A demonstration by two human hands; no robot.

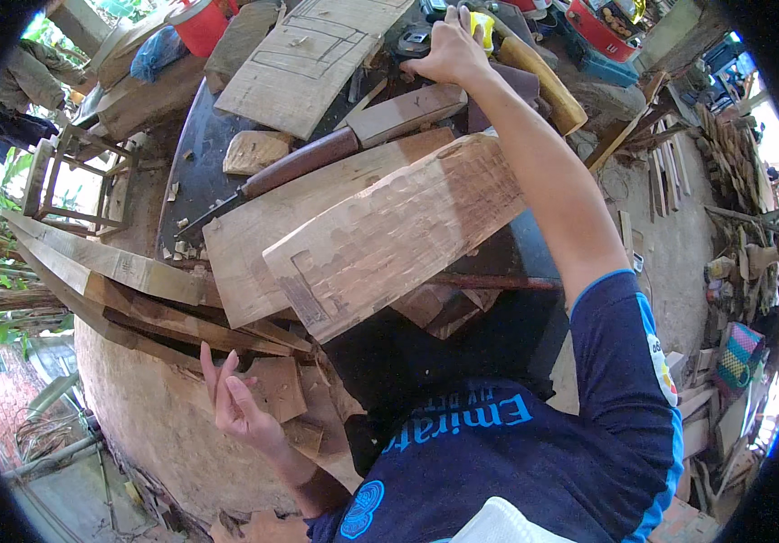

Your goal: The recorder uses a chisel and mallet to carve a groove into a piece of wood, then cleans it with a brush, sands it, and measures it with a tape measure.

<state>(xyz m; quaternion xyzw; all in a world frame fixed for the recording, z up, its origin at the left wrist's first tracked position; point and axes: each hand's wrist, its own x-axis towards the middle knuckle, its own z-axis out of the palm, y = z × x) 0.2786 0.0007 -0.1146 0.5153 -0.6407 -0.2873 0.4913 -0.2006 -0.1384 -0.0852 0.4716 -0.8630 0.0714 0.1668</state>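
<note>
My right hand (451, 52) reaches to the far side of the dark worktable, thumb and fingers apart, over a cluster of small things. A black rounded object (415, 39) lies beside its thumb and a bright yellow object (482, 32) by its fingers; no grip on either shows. My left hand (243, 404) hangs in the air at the lower left, fingers apart, holding nothing. Across the near side rests a wooden board (398, 226) with rough tool marks and a cut outline at its left end. Behind it lie a plain board (240, 262) and a dark-handled chisel (303, 165).
A wooden block (407, 116) touches the chisel's handle end. Farther back are a board with drawn lines (308, 68), a round wooden length (548, 86) and red containers (199, 27). Long curved planks (127, 276) jut out left. A wooden stool (81, 176) stands beyond.
</note>
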